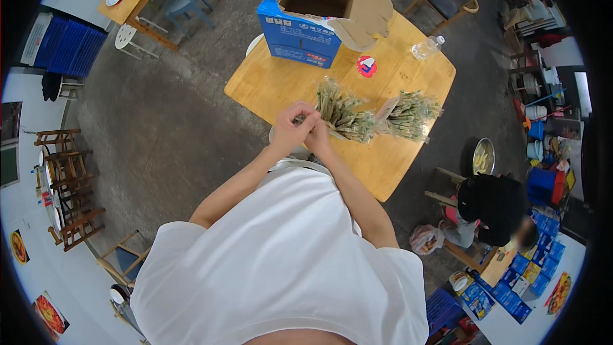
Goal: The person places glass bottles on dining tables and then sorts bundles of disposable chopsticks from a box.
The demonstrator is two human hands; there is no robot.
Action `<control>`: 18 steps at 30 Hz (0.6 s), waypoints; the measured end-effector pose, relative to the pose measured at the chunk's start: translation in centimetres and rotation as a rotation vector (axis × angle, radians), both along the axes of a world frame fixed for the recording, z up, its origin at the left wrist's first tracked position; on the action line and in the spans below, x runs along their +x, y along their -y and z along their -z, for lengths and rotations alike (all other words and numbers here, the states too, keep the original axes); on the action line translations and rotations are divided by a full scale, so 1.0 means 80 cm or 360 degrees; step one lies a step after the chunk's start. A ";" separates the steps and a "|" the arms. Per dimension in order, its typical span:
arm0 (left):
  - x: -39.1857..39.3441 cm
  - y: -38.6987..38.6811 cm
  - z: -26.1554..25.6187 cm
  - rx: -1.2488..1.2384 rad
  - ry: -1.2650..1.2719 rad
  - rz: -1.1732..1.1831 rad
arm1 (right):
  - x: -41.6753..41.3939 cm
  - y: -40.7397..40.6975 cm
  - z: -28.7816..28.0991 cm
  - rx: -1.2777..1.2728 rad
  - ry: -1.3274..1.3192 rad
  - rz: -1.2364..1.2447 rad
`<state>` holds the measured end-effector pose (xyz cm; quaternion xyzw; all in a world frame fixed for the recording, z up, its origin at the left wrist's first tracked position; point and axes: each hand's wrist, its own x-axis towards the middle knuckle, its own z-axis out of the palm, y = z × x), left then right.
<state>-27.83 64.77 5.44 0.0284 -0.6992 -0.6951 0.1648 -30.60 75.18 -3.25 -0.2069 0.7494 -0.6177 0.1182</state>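
Note:
Before my body, my left hand (pixel 290 127) and my right hand (pixel 318 134) meet at the table's near-left edge. Fingers are curled together, and anything held between them is too hidden to make out. Right beside my right hand is a bundle of thin greenish-tan sticks (pixel 346 114), apparently in clear plastic wrapping. A second similar bundle (pixel 414 115) lies farther right, with a pale printed wrapper (pixel 386 111) at its left side. Both rest on the wooden table (pixel 297 84).
On the table stand an open blue cardboard box (pixel 301 40) with a torn flap, a red round item (pixel 367 66) and a clear plastic bottle (pixel 427 48). To the right, a seated person (pixel 491 206) is near a metal basin (pixel 483 156). A blue stool (pixel 186 2) stands upper left.

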 end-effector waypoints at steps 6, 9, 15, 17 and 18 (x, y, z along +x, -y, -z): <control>0.022 -0.019 0.093 -0.0185 0.0059 -0.0040 | 0.013 -0.005 0.029 -0.0169 0.0000 -0.0180; 0.024 -0.021 0.092 -0.0318 0.0065 0.0101 | 0.018 -0.007 0.061 -0.0502 0.0592 -0.0125; 0.014 -0.009 0.040 0.0256 0.0259 0.0200 | 0.013 -0.026 0.026 -0.0087 -0.0050 -0.0124; -0.004 0.026 0.055 0.0429 0.0278 0.0019 | 0.008 -0.018 -0.021 -0.0031 0.0243 0.0050; -0.018 0.040 0.066 0.0602 0.0288 -0.0156 | 0.003 -0.016 -0.046 0.0028 0.0527 0.0231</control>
